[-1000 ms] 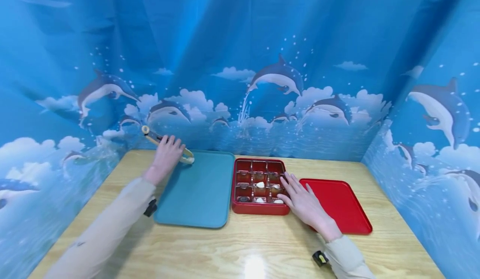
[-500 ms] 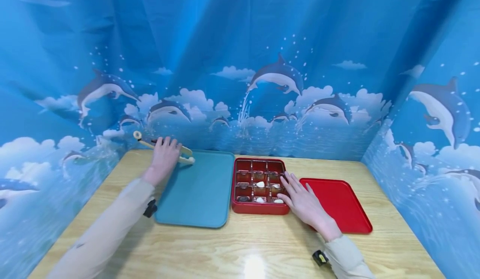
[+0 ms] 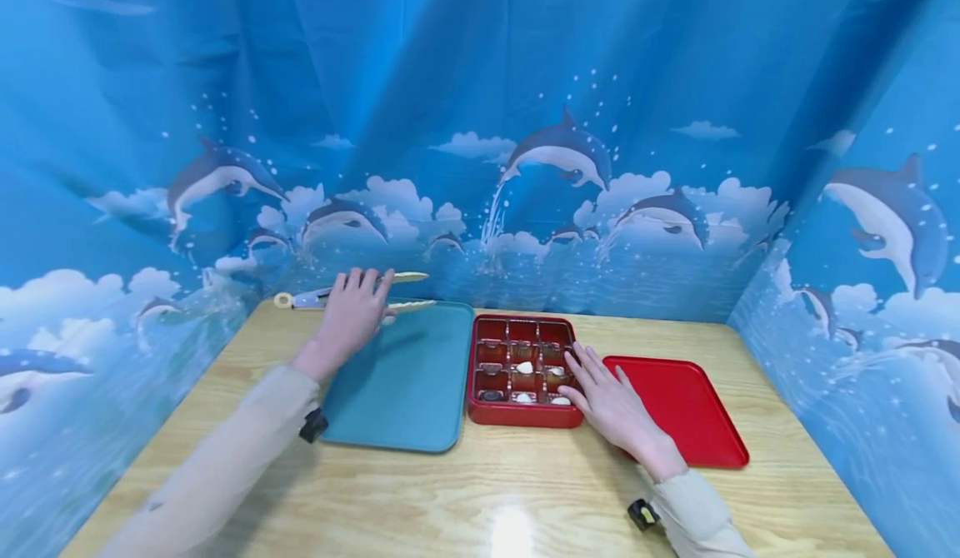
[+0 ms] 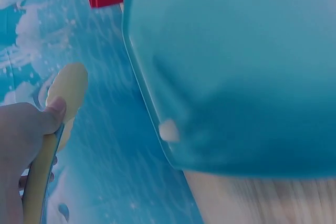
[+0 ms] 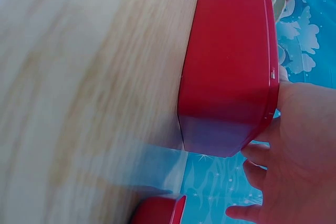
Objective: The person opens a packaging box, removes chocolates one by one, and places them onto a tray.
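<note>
In the head view my left hand [image 3: 354, 312] grips a pair of tongs [image 3: 309, 299] over the far left of a teal tray [image 3: 405, 383]. The tongs' cream scalloped tips stand apart, and nothing shows between them. A small white piece [image 4: 169, 130] lies inside the tray's corner in the left wrist view. My right hand [image 3: 611, 404] rests with extended fingers on the right rim of a red box [image 3: 525, 414]. Clear dividers split the box into several compartments, some holding white pieces [image 3: 524, 367] or dark ones [image 3: 491, 396]. In the right wrist view, my fingers lie along the box's side.
A red tray [image 3: 686, 408], possibly the box's lid by its colour and shape, lies to the right, partly under my right forearm. The wooden table [image 3: 420, 500] ends at a blue dolphin-print curtain [image 3: 450, 125] at the back and sides.
The tongs have come away from the white piece at the tray's corner. They have risen, levelled and spread, with their tips now further right. My right hand stays on the box.
</note>
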`<state>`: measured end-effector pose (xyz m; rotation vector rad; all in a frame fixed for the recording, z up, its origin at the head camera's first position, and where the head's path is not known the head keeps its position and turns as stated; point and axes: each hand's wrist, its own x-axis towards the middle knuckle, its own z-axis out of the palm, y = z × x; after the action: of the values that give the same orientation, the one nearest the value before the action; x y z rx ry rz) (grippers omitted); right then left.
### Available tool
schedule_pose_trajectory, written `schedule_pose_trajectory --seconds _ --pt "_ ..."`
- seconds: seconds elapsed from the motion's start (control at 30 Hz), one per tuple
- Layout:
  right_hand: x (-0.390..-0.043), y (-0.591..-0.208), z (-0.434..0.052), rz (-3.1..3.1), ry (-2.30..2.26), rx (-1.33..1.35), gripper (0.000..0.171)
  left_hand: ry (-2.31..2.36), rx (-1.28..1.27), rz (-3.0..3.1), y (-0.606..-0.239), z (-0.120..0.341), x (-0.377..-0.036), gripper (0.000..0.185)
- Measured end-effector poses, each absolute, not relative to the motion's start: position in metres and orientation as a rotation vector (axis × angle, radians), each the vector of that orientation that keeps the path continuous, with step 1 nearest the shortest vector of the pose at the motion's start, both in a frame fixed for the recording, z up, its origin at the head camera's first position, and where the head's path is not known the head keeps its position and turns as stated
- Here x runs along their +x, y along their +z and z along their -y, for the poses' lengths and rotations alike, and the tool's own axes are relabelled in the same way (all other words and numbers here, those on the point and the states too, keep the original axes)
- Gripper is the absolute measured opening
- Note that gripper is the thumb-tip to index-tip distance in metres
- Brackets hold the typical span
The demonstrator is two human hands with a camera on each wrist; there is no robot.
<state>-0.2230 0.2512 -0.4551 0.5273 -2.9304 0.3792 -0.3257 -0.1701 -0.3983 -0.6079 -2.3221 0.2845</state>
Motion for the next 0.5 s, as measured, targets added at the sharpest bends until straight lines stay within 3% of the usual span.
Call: schedule_pose_trajectory --seconds 0.5 --pt "-0.223 -0.456 -0.253 2.922 0.382 0.542 0.07 0.327 -0.715 2.367 -0.379 0.101 -0.312 0.066"
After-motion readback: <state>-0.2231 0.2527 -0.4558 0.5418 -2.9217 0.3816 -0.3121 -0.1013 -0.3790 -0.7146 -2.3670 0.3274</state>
